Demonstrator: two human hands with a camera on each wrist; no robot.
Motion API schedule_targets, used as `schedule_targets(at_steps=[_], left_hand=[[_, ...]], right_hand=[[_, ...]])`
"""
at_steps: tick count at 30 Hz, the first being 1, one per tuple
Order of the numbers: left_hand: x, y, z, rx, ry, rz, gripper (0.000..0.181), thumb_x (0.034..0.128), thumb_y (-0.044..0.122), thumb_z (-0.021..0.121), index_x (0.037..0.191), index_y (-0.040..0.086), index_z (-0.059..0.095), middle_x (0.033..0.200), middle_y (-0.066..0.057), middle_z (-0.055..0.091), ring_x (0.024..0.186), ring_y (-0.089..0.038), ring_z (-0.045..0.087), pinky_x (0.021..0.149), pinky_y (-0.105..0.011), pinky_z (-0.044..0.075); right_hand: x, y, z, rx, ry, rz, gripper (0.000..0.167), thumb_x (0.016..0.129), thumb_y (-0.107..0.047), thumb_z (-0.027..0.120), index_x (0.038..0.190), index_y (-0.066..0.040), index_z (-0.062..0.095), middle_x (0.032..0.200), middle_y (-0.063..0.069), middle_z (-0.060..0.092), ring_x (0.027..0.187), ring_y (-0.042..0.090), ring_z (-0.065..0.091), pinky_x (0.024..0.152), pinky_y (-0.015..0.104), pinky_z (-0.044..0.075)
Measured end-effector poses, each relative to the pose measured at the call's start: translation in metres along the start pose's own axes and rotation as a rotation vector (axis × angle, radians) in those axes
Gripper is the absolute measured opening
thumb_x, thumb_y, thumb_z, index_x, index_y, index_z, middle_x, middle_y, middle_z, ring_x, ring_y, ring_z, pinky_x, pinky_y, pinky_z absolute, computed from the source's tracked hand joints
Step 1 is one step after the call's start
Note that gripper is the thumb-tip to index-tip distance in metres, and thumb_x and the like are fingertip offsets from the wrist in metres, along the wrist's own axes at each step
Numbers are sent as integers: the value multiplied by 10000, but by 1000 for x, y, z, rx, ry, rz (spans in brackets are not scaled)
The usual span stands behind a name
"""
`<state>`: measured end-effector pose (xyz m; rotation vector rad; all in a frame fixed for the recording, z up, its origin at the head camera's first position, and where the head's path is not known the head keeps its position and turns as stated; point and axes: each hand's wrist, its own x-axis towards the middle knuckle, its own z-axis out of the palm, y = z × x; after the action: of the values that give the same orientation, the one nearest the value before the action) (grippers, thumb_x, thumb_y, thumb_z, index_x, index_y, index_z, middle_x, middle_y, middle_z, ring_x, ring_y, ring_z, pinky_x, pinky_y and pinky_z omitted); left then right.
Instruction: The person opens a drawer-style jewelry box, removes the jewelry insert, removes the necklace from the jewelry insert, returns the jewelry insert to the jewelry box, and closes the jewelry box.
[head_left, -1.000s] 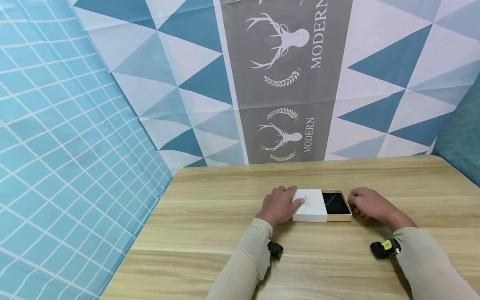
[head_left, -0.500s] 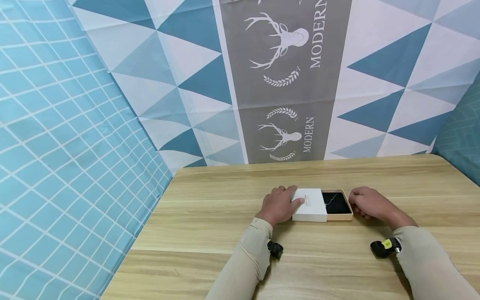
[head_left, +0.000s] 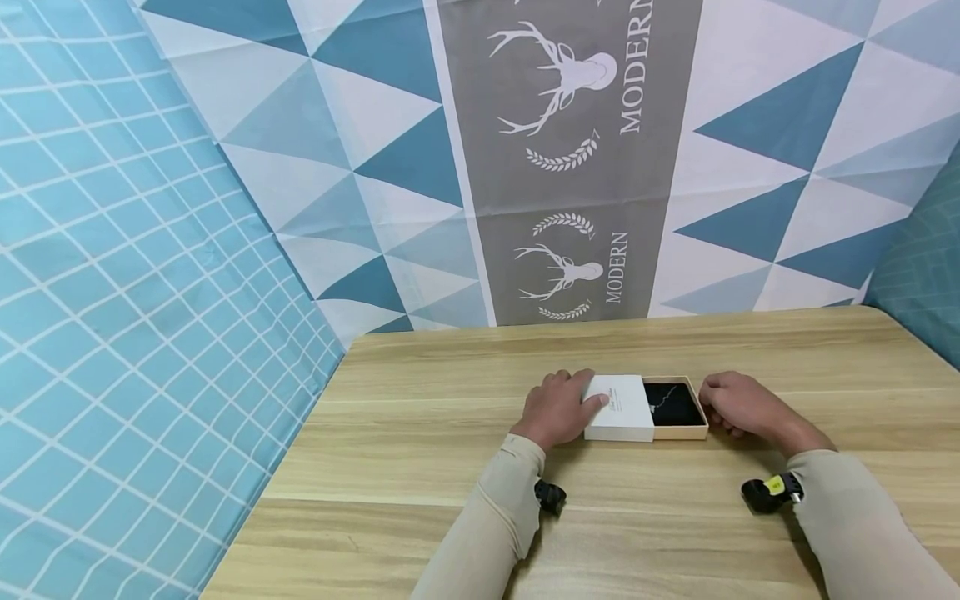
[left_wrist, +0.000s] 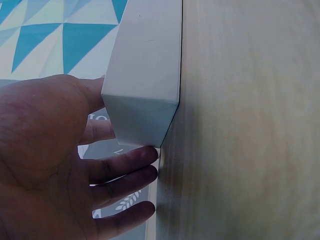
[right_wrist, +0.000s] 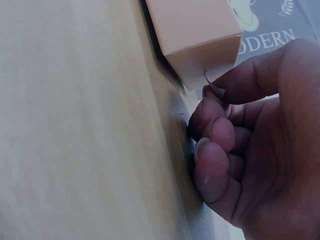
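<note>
A white box sleeve [head_left: 624,421] lies flat on the table, with its peach inner tray [head_left: 681,433] drawn partly out to the right. Inside the tray is a black pad [head_left: 681,412] bearing a thin silver chain [head_left: 663,398]. My left hand [head_left: 555,408] holds the sleeve's left end, thumb on top and fingers at the far side; the left wrist view shows the lower fingers stretched out below the sleeve's corner. At the tray's right end my right hand [head_left: 742,407] pinches a small ribbon tab [right_wrist: 214,87] between thumb and forefinger, its other fingers curled.
The wooden table [head_left: 420,450] stretches on all sides of the box. Behind it hangs a patterned cloth [head_left: 570,167], and a blue grid cloth [head_left: 135,292] lines the left. Small black wrist cameras [head_left: 551,497] sit at both cuffs.
The tray has slid slightly farther right out of the sleeve, and my right hand has moved right with it. My left hand and the sleeve have stayed in place.
</note>
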<state>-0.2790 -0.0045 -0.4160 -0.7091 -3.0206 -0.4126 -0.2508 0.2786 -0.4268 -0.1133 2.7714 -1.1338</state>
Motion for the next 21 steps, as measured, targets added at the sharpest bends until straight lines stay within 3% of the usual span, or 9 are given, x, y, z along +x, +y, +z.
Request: schedule_targets(at_steps=[21], left_hand=[[0, 2, -1, 7, -3, -10, 549, 1031, 546, 445, 1505, 270, 475, 1364, -30, 588, 1210, -208, 548, 962, -420, 468]], right_hand=[[0, 3, -1, -26, 14, -17, 275, 969, -95, 372, 790, -46, 575, 665, 63, 520, 531, 208, 485, 486, 351, 449]])
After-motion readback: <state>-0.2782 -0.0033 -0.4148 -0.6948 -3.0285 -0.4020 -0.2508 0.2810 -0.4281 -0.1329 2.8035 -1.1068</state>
